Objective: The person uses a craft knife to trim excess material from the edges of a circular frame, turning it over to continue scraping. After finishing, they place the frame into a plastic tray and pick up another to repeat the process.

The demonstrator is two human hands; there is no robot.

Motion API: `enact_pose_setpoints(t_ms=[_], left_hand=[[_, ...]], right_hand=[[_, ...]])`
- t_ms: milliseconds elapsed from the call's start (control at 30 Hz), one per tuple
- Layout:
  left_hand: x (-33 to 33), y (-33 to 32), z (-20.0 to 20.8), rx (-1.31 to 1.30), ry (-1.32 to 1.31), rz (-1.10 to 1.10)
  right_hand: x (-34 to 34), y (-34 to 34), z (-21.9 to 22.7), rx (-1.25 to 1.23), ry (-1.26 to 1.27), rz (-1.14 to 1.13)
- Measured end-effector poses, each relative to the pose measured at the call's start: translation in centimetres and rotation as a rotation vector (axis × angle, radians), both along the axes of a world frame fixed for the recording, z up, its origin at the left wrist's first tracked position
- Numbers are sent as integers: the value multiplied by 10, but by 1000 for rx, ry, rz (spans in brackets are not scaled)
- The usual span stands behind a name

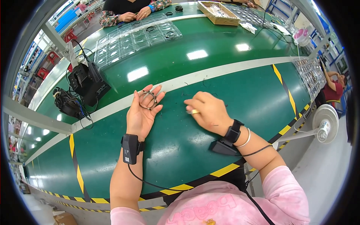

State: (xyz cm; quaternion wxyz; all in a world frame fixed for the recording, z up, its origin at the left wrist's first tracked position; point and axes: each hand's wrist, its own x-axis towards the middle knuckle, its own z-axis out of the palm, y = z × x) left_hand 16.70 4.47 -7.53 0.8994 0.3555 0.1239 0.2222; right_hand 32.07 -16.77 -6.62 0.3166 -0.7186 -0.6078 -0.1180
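My left hand (pixel 141 114) is palm up above the green tabletop (pixel 172 146), its fingers slightly curled. Across those fingers lies a thin dark ring-shaped band (pixel 155 100) with small knobs along its rim. To the right, my right hand (pixel 206 111) is palm down, with thumb and fingertips drawn together. Anything between them is too small or hidden to name. Several thin dark scraps (pixel 204 83) lie on the table just beyond the hands. Each wrist wears a black strapped unit with a cable.
A white rail (pixel 210 75) crosses the table beyond my hands. Past it are clear compartment trays (pixel 131 41) with dark rings, a shallow box (pixel 221 19), and a co-worker's hands (pixel 135 15). A black device (pixel 88 84) with cables stands left; a fan (pixel 325 123) stands right.
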Motion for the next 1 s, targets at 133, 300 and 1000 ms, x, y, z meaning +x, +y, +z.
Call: enact_pose_setpoints(t_ms=[133, 300, 1000], left_hand=[[-3, 1, -1, 97, 30, -75], [0, -10, 4, 149, -11, -155], [-2, -34, 13, 503, 191, -182]], right_hand=[[2, -6, 1, 63, 132, 21], [-2, -7, -2, 50, 211, 101], [4, -5, -1, 185, 451, 147]])
